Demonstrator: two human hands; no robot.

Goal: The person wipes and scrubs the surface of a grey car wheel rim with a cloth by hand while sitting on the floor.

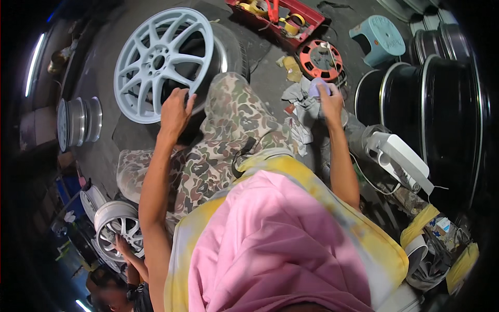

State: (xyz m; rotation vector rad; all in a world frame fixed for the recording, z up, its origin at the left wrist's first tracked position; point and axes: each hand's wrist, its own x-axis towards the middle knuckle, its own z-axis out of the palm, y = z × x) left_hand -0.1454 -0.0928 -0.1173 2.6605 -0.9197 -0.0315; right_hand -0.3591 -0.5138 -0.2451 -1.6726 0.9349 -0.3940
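A pale blue-grey multi-spoke wheel rim [158,58] leans tilted against a black tyre [234,43] on the floor before me. My left hand [175,111] is at the rim's lower right edge, its fingers curled over it. Between the fingers and thumb of my right hand [332,104] is a purple abrasive pad [318,86], held up away from the wheel. Below and beside that hand lie crumpled grey rags or paper [298,91]. Part of the pad is hidden by my fingers.
A red toolbox [278,29] with tape rolls and an orange cable reel [320,60] lie ahead. To the right are a blue plastic stool [380,37], dark wheel barrels [401,105] and a white appliance [401,156]. At lower left, another person's hand [121,245] touches a silver wheel [121,228].
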